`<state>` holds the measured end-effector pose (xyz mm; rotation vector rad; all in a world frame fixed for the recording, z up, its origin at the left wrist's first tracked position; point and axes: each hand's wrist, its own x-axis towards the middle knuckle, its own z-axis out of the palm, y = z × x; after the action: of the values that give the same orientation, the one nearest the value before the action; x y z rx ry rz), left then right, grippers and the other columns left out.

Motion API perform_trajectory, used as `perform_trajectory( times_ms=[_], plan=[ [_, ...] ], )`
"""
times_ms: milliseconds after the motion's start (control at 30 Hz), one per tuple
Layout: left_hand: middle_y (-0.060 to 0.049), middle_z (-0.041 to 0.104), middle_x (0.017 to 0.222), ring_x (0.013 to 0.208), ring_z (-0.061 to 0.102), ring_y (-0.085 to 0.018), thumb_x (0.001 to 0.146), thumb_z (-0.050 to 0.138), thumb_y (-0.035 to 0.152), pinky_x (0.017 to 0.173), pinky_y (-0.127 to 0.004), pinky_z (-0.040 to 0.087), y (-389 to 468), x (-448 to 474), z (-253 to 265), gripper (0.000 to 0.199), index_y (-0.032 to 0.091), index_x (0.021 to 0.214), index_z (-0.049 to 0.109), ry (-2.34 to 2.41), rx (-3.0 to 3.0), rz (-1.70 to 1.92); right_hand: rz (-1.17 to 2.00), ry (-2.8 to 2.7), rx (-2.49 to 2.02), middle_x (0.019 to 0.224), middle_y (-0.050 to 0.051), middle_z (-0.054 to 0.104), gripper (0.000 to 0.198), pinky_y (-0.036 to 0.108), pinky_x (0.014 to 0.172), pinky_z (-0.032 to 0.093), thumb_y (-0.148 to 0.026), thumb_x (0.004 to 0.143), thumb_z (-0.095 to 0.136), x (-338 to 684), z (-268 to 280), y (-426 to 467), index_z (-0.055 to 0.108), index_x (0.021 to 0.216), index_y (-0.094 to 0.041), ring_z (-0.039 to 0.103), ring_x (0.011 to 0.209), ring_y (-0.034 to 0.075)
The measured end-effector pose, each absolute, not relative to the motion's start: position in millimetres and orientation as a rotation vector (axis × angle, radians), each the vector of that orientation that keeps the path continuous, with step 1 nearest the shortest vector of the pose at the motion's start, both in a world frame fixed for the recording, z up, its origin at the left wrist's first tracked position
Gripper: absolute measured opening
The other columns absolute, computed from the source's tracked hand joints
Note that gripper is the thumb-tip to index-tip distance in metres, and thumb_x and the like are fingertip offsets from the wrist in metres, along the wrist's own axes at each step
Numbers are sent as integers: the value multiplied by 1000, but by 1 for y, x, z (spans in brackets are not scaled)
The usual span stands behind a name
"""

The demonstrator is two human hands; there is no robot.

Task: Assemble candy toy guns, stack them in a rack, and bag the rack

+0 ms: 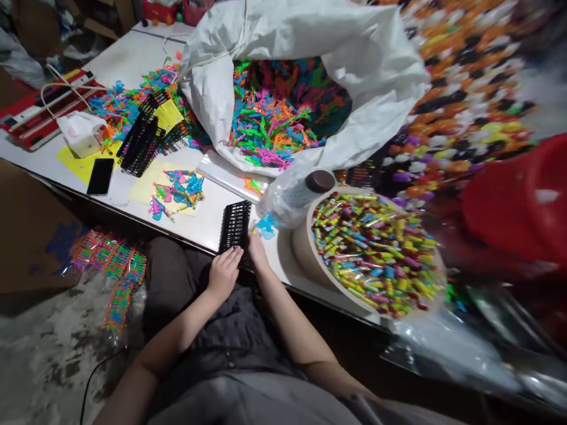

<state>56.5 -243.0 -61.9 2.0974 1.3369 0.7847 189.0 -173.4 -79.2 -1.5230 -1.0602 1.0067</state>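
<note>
A black slotted plastic rack (235, 224) lies at the table's front edge, tilted slightly, its slots facing up. My left hand (225, 271) is closed over its near end, fingers laid along the rim. Against the right side of the rack is my right hand (257, 251), closed at the edge with most of its fingers hidden. Small blue plastic pieces (267, 225) lie just beyond it. To the left, a pile of pink, blue and green plastic pieces (179, 192) rests on yellow card. More black racks (140, 144) are stacked behind that pile.
A white sack (376, 112) of colourful plastic pieces stands behind the hands. On the right are a round tub (303, 236) of small striped sticks, a bottle with a brown cap (319, 181) and a red bucket (516, 200). A phone (100, 176) and a red sealing machine (46, 112) are left.
</note>
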Motion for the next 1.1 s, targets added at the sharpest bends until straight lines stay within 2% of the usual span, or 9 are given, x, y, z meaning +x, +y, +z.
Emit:
perform_trajectory(
  times_ms=[67,133,267,400,633,767,900,1000,1100],
  plan=[
    [-6,55,135,125,50,-22,85,52,13,102,-45,42,-247,55,-59,49,24,132,51,1393,1955,772,1116,-1033,-1545,97,8,66,39,31,73,49,-52,82,45,181,-77,-178,55,101,-20,61,87,18],
    [-4,57,133,122,51,-23,83,60,17,102,-46,41,-249,49,-57,48,27,129,54,1427,1848,790,1256,-969,-1513,94,5,65,43,31,73,49,-55,78,49,173,-73,-182,53,104,-20,60,84,17],
    [-3,60,130,116,53,-22,83,61,16,100,-43,40,-253,32,-52,43,27,124,58,1441,1794,882,1315,-926,-1450,72,-3,54,41,24,60,45,-50,68,63,164,-64,-181,46,88,-19,50,63,10],
    [-2,64,121,112,53,-22,81,61,13,97,-42,40,-255,24,-48,36,27,114,64,1521,1686,969,1363,-961,-1405,64,-8,46,40,20,51,39,-44,63,68,153,-51,-172,42,80,-20,43,55,6],
    [-6,62,113,110,51,-22,70,62,2,103,-42,37,-251,17,-57,58,23,124,54,1478,1366,1143,1487,-931,-1415,63,-9,48,46,21,48,44,-45,61,71,135,-37,-168,35,78,-21,51,54,8],
    [-5,61,111,110,51,-23,67,63,3,103,-43,36,-247,9,-58,65,25,127,50,1445,1402,1040,1437,-945,-1447,64,-7,49,43,22,50,43,-47,63,68,131,-44,-171,37,77,-21,50,56,8],
    [-5,59,112,110,50,-25,70,68,17,100,-44,36,-244,6,-53,64,28,130,47,1424,1596,844,1226,-1052,-1518,62,-6,46,36,22,54,39,-47,66,65,131,-55,-173,41,72,-20,43,58,8],
    [-5,58,108,104,50,-25,71,69,26,96,-44,38,-246,9,-52,63,26,130,48,1464,1662,797,1071,-1147,-1572,62,-5,45,31,23,57,38,-45,70,59,130,-59,-177,41,71,-21,41,59,10],
    [-5,57,103,98,49,-23,71,66,26,95,-42,38,-250,12,-54,61,26,130,50,1477,1682,822,1006,-1200,-1611,61,-5,42,27,25,58,37,-43,73,55,128,-60,-182,39,70,-22,40,59,11]
  ],
)
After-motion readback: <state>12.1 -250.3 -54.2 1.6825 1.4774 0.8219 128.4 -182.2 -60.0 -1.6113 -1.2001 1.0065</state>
